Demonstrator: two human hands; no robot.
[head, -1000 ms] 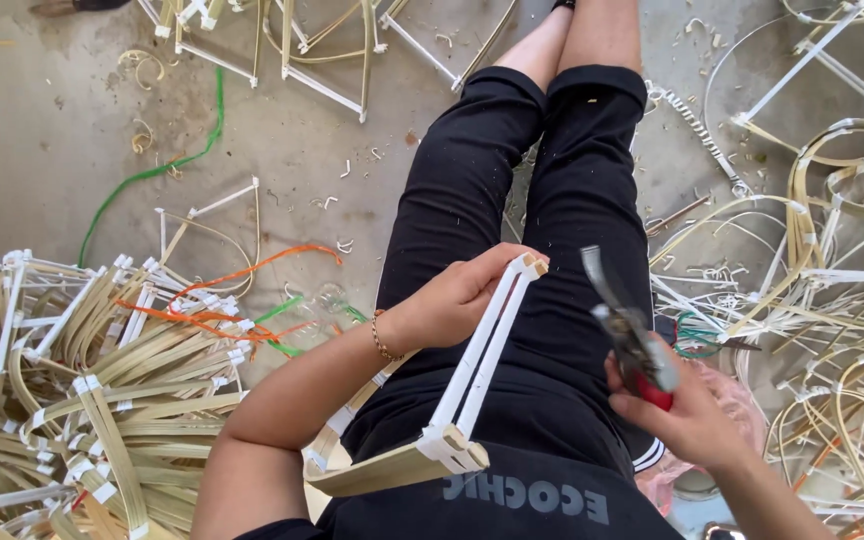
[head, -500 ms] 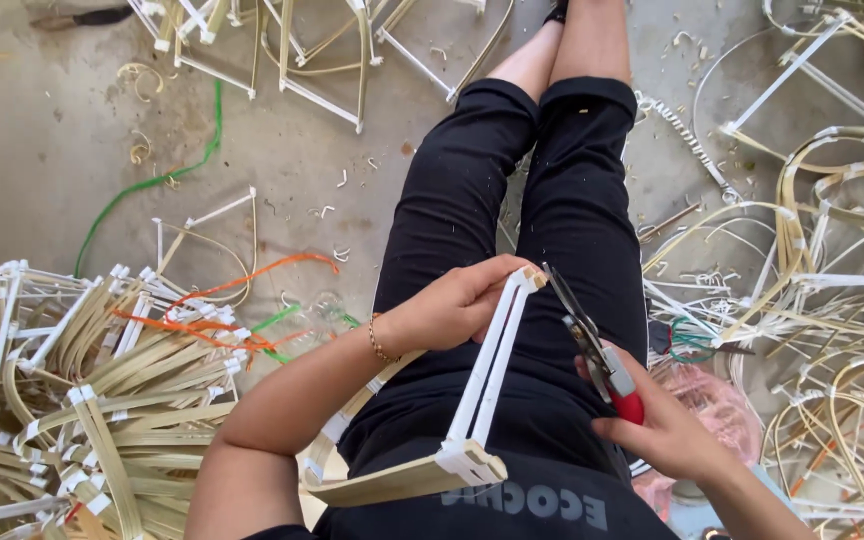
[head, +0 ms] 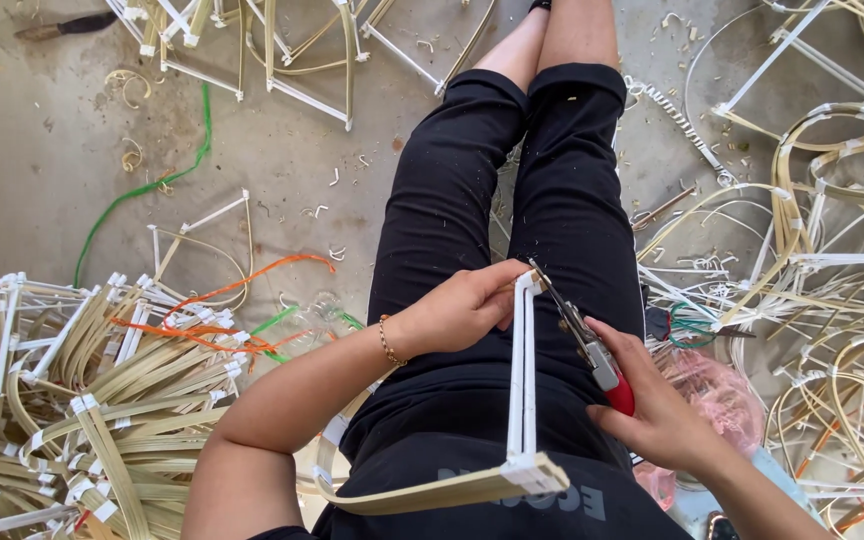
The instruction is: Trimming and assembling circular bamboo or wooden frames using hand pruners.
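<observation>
Left hand [head: 462, 308] is wrapped around the top end of a white-taped bamboo frame [head: 522, 400], fingers curled on it right at the corner, so that's a solid grip. The frame runs from that hand back toward the body over the lap, where its near end joins a flat curved bamboo strip [head: 432, 490]. Right hand [head: 657, 415] is just to the right of the frame, closed around the red handles of a pair of cutters [head: 582, 335], with the metal tip touching the frame's top corner, right beside the left fingertips. Both hands sit above the black trousers [head: 512, 180].

Out to the left of the left hand there's a big pile of finished bamboo frames [head: 72, 400] with orange string [head: 242, 285] on it. To the right of the right hand, loose bamboo hoops [head: 832, 250] lie on the concrete floor [head: 42, 130], plus a pink plastic bag [head: 722, 395] just beside the wrist.
</observation>
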